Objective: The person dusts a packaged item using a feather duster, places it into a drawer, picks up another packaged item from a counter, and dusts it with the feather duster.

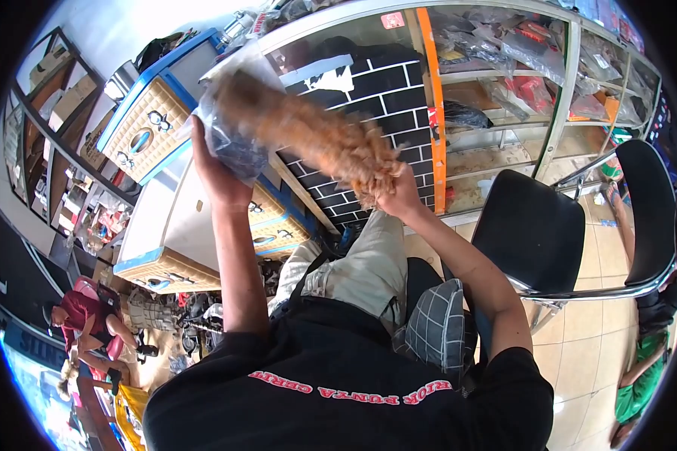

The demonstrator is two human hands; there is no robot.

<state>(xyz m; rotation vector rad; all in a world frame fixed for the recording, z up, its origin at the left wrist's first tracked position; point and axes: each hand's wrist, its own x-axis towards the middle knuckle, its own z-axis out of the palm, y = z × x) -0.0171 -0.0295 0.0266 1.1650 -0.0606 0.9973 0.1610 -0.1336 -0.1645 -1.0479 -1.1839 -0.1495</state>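
One fluffy duster (317,141) in the right grip (399,194); left grip (224,179) holds plastic bag (237,146), which brisk rubbing could tear.

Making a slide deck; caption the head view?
Right hand grips a fluffy brown duster; left hand holds a clear plastic bag.

Bright; lower-left glare; edges bowed, corners black; duster (308,141) smeared (motion blur).

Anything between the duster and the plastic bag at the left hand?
Nothing visible. The right hand grips the brown duster, whose blurred far end overlaps the clear plastic bag at the left hand. Nothing else shows between them; whether they touch can't be told from this view.
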